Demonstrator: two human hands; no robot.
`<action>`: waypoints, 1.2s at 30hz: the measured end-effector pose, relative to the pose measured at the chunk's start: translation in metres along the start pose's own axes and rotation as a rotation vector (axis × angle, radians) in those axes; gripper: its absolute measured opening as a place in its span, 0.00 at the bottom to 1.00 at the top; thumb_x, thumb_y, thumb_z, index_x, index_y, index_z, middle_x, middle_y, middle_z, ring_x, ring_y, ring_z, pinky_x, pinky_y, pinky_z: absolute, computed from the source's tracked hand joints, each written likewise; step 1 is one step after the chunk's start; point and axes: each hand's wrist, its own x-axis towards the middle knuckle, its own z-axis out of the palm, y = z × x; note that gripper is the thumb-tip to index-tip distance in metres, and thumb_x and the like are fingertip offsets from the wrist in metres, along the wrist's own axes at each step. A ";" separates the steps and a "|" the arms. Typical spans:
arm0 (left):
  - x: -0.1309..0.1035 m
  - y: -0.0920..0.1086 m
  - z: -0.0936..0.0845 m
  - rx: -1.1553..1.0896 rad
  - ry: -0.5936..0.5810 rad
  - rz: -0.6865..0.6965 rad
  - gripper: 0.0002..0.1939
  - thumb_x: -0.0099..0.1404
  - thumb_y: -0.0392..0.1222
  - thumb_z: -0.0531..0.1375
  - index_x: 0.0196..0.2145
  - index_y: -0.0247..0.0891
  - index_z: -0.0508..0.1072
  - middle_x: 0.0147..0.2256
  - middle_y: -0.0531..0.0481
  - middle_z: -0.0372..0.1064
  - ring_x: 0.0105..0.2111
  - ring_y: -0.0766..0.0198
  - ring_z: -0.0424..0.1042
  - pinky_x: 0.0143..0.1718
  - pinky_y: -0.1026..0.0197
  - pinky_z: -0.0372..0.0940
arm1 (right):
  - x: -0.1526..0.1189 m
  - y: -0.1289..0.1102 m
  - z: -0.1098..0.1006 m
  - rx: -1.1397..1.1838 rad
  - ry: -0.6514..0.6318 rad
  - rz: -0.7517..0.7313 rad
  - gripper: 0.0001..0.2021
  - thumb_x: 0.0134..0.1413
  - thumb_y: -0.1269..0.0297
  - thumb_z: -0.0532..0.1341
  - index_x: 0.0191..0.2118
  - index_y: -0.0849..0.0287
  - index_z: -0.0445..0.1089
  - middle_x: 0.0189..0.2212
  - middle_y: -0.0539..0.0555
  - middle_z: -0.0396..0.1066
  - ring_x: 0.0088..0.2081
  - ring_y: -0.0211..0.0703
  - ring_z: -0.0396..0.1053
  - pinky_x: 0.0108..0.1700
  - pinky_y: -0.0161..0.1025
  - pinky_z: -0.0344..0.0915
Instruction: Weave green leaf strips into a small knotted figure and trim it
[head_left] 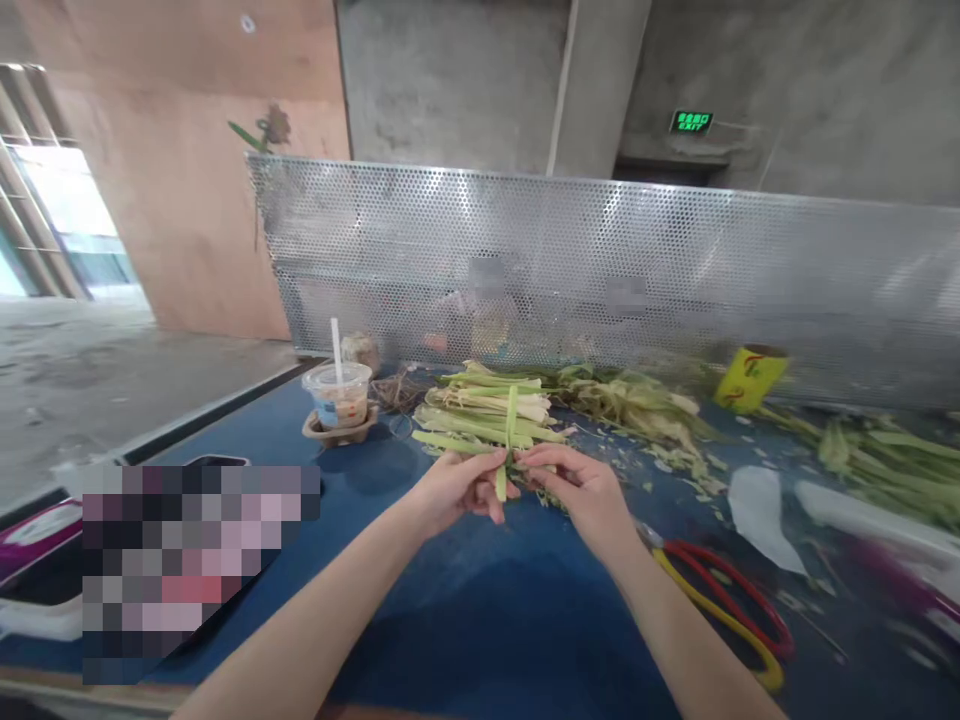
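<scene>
Pale green and slightly curved, one strip stands on end between two hands, in front of the person. The left hand has its thumb and fingers clamped on it low down; the right hand has its fingertips pinched together on the same strip from the other side. The two hands are close together, above a blue tabletop.

Just beyond both hands lies one pile of green stalks, laid mostly crosswise; they overlap too much to count. Beyond the right hand and farther right is one heap of dry leaves, and well to the right of that hand one bunch of long green leaves.

Left of and beyond the left hand, one clear cup with one white straw sits in one brown carrier. Between this cup and the stalks is one brown tangle.

Near the right forearm lies one pair of scissors with two handle loops, one red and one yellow. Farther right of the right hand is one white scrap, and beyond it one yellow roll. Past everything rises one perforated metal screen.
</scene>
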 end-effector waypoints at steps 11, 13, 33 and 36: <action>0.001 -0.007 0.007 0.033 0.132 0.143 0.21 0.46 0.49 0.68 0.34 0.32 0.71 0.24 0.51 0.72 0.21 0.66 0.72 0.21 0.66 0.64 | -0.014 -0.013 0.001 -0.790 0.002 -0.444 0.14 0.52 0.72 0.56 0.42 0.48 0.72 0.44 0.57 0.65 0.48 0.51 0.60 0.49 0.54 0.58; 0.001 -0.009 0.008 0.007 0.154 0.146 0.21 0.44 0.49 0.68 0.33 0.33 0.71 0.24 0.52 0.72 0.20 0.68 0.70 0.21 0.66 0.65 | -0.016 -0.015 0.000 -0.920 -0.060 -0.471 0.16 0.51 0.72 0.58 0.44 0.47 0.71 0.48 0.56 0.64 0.52 0.55 0.56 0.50 0.58 0.55; -0.005 -0.007 0.017 -0.055 0.099 0.141 0.18 0.48 0.46 0.68 0.35 0.33 0.72 0.22 0.53 0.71 0.21 0.67 0.71 0.22 0.65 0.67 | -0.017 -0.004 0.001 -0.756 0.002 -0.574 0.10 0.53 0.70 0.58 0.41 0.52 0.70 0.39 0.56 0.68 0.41 0.44 0.67 0.42 0.42 0.67; -0.005 -0.010 0.019 -0.024 0.076 0.161 0.18 0.47 0.47 0.67 0.34 0.34 0.72 0.22 0.54 0.70 0.19 0.68 0.70 0.21 0.65 0.66 | -0.017 -0.007 0.002 -0.697 0.055 -0.572 0.07 0.53 0.72 0.58 0.36 0.53 0.69 0.35 0.54 0.69 0.39 0.42 0.68 0.41 0.40 0.66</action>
